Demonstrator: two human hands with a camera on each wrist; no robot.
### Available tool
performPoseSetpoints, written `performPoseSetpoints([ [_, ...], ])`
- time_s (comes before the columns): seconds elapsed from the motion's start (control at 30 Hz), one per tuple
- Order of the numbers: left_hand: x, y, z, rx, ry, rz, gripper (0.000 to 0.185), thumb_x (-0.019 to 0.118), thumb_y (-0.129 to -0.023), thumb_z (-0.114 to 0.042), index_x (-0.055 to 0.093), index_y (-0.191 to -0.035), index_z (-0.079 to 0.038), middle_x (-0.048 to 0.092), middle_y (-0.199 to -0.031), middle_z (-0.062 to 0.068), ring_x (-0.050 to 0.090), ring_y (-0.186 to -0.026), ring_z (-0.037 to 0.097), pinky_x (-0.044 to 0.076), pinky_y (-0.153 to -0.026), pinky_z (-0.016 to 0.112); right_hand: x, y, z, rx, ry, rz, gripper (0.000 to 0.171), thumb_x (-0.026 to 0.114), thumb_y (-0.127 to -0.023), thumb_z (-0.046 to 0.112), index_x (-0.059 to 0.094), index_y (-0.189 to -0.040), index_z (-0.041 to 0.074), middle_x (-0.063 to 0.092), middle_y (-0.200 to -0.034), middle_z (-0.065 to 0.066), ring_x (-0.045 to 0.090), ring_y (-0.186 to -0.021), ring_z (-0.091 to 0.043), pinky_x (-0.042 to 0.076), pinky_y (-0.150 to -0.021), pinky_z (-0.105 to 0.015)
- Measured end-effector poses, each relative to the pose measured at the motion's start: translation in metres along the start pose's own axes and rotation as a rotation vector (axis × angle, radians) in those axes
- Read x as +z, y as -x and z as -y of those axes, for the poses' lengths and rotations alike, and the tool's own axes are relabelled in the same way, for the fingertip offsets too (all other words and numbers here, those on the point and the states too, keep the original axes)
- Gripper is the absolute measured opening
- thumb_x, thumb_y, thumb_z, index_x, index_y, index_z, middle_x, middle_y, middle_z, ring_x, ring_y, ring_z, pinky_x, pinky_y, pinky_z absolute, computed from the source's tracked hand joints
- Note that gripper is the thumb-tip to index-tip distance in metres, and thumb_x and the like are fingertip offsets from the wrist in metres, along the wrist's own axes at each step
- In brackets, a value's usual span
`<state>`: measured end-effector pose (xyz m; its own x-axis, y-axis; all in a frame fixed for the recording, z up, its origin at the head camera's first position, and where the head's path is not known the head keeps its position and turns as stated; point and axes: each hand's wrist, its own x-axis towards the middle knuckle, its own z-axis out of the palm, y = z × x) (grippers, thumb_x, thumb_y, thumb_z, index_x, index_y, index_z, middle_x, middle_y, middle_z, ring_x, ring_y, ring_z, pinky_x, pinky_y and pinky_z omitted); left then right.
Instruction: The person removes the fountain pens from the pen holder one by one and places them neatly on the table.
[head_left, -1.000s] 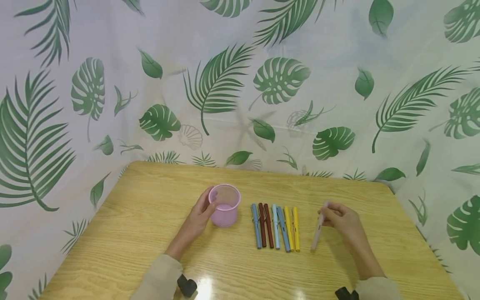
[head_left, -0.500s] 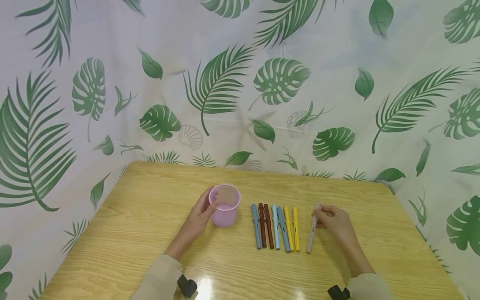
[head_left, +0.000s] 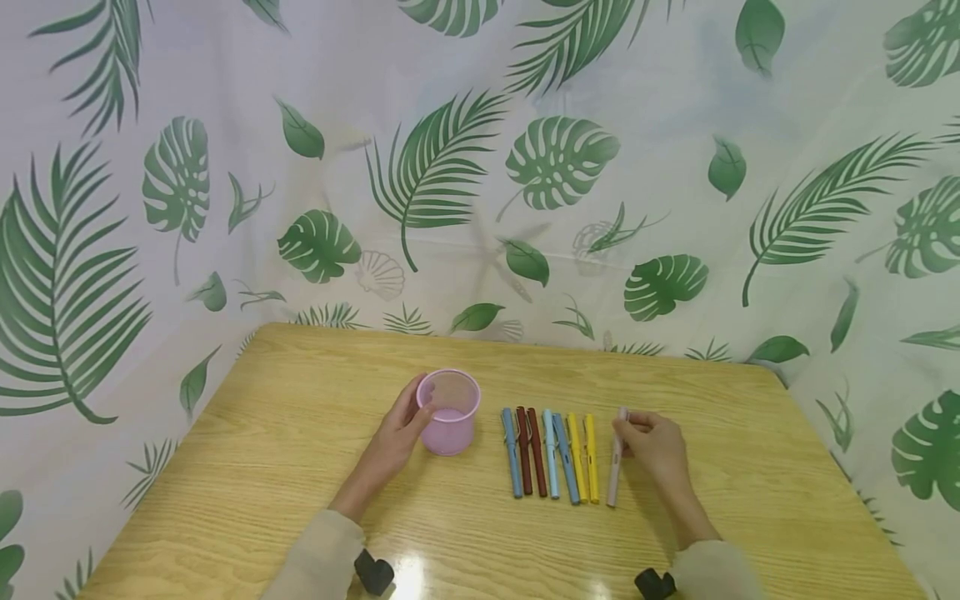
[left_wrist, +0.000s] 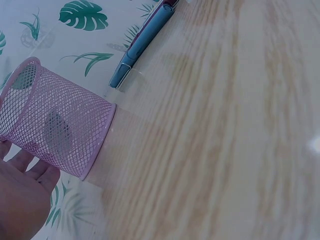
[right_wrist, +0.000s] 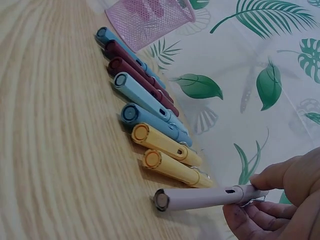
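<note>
A pink mesh pen holder (head_left: pixel 447 435) stands upright on the table. My left hand (head_left: pixel 393 440) grips its left side, with the thumb over the rim and the fingers along the outer wall. To the right, my right hand (head_left: pixel 658 444) pinches a pale pink pen (head_left: pixel 614 477) by its cap end. In the right wrist view, the thumb (right_wrist: pixel 280 175) is on one side of this pen and the fingers are on the other. The pen lies just right of a yellow pen (head_left: pixel 592 467), apart from it; whether it touches the table is hard to tell.
Between the hands, several capped pens lie side by side: blue (head_left: pixel 513 462), dark red (head_left: pixel 537 460), light blue (head_left: pixel 551 462) and yellow. A leaf-print cloth (head_left: pixel 450 167) hangs behind the wooden table (head_left: pixel 247 467). Dark wrist devices (head_left: pixel 374 573) show at both cuffs.
My right hand has moved left with the pale pink pen, bringing it closer to the row and more nearly parallel with it. The left hand and pen holder have stayed put.
</note>
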<state>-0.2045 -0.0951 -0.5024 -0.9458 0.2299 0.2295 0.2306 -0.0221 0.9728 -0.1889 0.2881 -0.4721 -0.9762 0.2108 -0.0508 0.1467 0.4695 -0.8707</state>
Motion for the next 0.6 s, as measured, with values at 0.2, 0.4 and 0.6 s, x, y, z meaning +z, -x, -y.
performPoseSetpoints([
  [0.2, 0.000, -0.001, 0.001, -0.008, 0.012, 0.002, 0.059, 0.049, -0.111, -0.011, 0.022, -0.160, 0.006, 0.027, -0.163, 0.030, 0.023, -0.153, 0.040, 0.020, -0.125, 0.047, 0.008, -0.001, -0.001, 0.022, 0.039, -0.036, 0.043, 0.066, -0.101, 0.015, 0.059, -0.127, -0.019, 0.071, -0.103, -0.027, 0.068, -0.073, -0.013, 0.060, -0.062, -0.025],
  [0.4, 0.000, -0.001, 0.002, -0.008, 0.013, 0.001, 0.059, 0.049, -0.110, -0.010, 0.021, -0.160, 0.006, 0.027, -0.163, 0.030, 0.024, -0.153, 0.040, 0.021, -0.125, 0.047, 0.014, -0.004, -0.007, 0.003, 0.121, -0.065, 0.044, 0.066, -0.100, 0.017, 0.061, -0.125, -0.018, 0.071, -0.107, -0.031, 0.070, -0.079, -0.021, 0.055, -0.058, -0.018],
  [0.6, 0.000, -0.002, 0.003, -0.007, 0.010, -0.002, 0.059, 0.049, -0.110, -0.011, 0.022, -0.160, 0.006, 0.028, -0.163, 0.029, 0.024, -0.153, 0.039, 0.021, -0.125, 0.045, 0.019, -0.006, -0.009, -0.006, 0.172, -0.071, 0.047, 0.064, -0.101, 0.020, 0.060, -0.127, -0.019, 0.069, -0.113, -0.033, 0.071, -0.096, -0.038, 0.059, -0.063, -0.023],
])
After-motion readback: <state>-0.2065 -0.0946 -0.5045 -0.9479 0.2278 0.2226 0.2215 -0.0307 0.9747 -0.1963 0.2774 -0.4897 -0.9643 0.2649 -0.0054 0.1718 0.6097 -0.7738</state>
